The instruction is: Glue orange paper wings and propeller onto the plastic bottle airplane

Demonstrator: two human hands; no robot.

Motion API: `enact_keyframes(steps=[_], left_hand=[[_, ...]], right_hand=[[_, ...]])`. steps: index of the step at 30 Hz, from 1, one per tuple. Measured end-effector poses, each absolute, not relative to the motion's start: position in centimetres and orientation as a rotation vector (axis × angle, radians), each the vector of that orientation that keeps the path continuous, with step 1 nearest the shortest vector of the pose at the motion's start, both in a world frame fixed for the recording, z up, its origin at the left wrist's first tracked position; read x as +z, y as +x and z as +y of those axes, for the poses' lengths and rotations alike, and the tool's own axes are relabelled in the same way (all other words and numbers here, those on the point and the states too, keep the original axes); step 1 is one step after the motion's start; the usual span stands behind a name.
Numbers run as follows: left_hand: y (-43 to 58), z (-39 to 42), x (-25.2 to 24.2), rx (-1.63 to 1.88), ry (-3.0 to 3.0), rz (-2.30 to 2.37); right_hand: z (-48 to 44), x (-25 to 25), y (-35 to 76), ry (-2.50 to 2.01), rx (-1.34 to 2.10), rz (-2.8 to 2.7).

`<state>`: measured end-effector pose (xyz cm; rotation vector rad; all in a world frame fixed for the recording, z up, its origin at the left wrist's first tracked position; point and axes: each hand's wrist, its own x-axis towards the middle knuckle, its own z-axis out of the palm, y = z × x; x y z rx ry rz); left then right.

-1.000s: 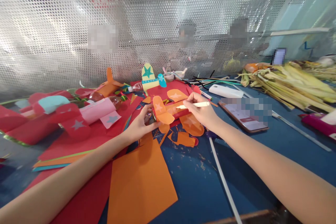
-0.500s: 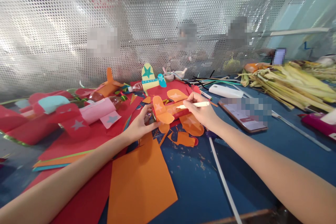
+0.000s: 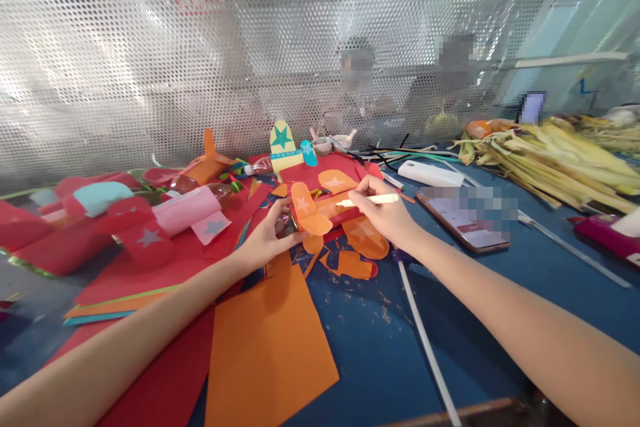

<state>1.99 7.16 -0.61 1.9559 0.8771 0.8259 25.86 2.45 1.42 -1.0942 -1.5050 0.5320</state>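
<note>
My right hand (image 3: 385,210) is closed around a pale marker pen (image 3: 373,200), whose tip meets the body of an orange paper airplane (image 3: 334,205). That airplane has rounded wings and tail pieces with light stars on them. At its tail end, my left hand (image 3: 267,233) curls its thumb and fingers around the plane and steadies it. Under the plane lie orange paper scraps (image 3: 350,265). A sheet of orange paper (image 3: 270,353) is spread below my left wrist, partly over red paper (image 3: 160,360).
Left are red paper planes (image 3: 143,233) and a pink one (image 3: 187,213). Behind stands a yellow plane (image 3: 283,147) on a bottle. A phone (image 3: 463,220), white case (image 3: 430,173), white strip (image 3: 427,340) and dried husks (image 3: 560,153) lie right. Perforated mesh (image 3: 280,27) closes the back.
Both hands, the marker pen and the orange airplane stay almost in the same place. Behind the mesh, the blurred figure on the left no longer shows.
</note>
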Motion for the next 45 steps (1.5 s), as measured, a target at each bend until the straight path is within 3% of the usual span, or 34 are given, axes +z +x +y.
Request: enact_keyframes(steps=[45], left_hand=[[2.2, 6.9, -0.2, 0.815, 1.918, 0.866]], right_hand=[[2.5, 1.2, 26.0, -1.116, 0.550, -1.517]])
